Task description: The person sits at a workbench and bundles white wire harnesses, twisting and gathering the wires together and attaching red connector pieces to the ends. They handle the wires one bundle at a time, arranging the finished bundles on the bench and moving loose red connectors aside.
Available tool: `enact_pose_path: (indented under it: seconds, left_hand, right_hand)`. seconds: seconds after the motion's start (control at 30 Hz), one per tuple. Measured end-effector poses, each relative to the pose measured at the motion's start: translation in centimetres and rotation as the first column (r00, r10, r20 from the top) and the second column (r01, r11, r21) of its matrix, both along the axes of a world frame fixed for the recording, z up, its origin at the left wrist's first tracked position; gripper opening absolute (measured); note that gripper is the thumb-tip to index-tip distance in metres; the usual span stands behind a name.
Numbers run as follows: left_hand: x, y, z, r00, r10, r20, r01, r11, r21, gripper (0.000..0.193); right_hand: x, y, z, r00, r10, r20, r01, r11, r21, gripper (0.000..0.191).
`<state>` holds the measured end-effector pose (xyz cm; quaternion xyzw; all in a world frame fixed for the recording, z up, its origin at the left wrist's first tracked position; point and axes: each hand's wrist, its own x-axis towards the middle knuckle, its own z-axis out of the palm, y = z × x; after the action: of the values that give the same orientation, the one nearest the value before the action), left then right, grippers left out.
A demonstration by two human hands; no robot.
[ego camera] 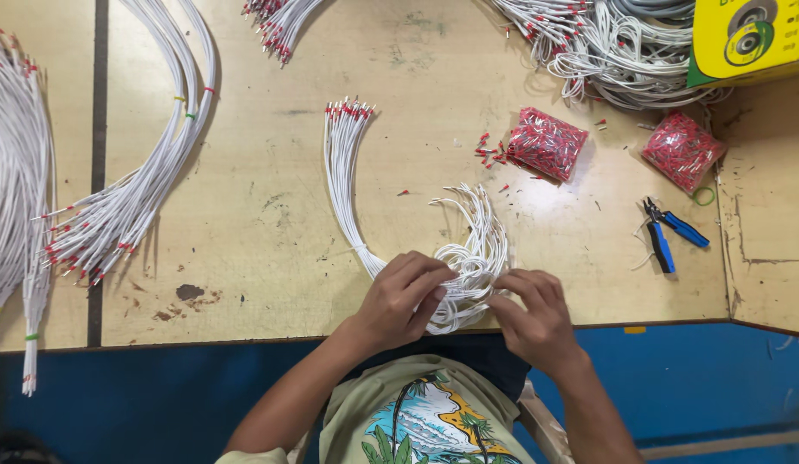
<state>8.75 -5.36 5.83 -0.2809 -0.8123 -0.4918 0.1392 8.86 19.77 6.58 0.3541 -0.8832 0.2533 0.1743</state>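
Head view: left hand (404,296) and right hand (530,311) hide part of the wire bundle (477,258).

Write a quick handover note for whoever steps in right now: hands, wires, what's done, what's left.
Left hand and right hand both grip one curved bundle of white wires at the table's near edge.
One end of that bundle already has red tips; the end above the hands looks mostly bare.
Done, by the look of it: red-tipped bundles at left.
Two bags of red ferrules and blue-handled pliers lie to the right.
Left: seemingly the bare ends, plus the wire pile at top right.
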Motion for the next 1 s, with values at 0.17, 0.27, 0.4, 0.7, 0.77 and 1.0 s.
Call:
enact_pose_path:
  seconds: [0.17, 0.27, 0.4, 0.7, 0.77, 1.0]
  left_hand:
    - [0.4, -0.7, 0.2, 0.989, -0.114, -0.096, 0.109, 0.992, -0.057, 0.042]
    - [0.7, 0.1, -0.3, 0.982, -0.151, -0.115, 0.135, 0.982, -0.135, 0.042]
    - [0.4, 0.2, -1.4, 0.979, -0.191, -0.075, 0.171, 0.961, -0.218, 0.03]
    - [0.5, -1.3, -2.2, 0.965, -0.22, -0.143, 0.168, 0.936, -0.309, 0.025]
    - [0.5, -1.3, -1.8, 0.965, -0.219, -0.143, 0.162, 0.929, -0.333, 0.024]
    - [0.6, -0.1, -1.2, 0.991, -0.107, -0.082, 0.085, 0.968, -0.234, 0.019]
  right_hand:
    - [-0.4, -0.3, 0.9, 0.998, 0.047, 0.039, -0.045, 0.997, -0.056, 0.03]
    - [-0.7, -0.5, 1.1, 0.982, 0.102, 0.156, -0.096, 0.994, -0.046, 0.031]
    - [-0.6, -0.2, 1.7, 0.948, 0.145, 0.283, -0.151, 0.989, -0.001, 0.022]
    - [-0.6, 2.4, 2.4, 0.986, 0.064, 0.156, -0.087, 0.986, 0.145, 0.013]
    - [-0.4, 2.5, 2.7, 0.984, 0.047, 0.169, -0.073, 0.986, 0.153, 0.013]
    - [-1.4, 2.4, 1.8, 0.955, 0.067, 0.29, -0.106, 0.987, 0.12, 0.018]
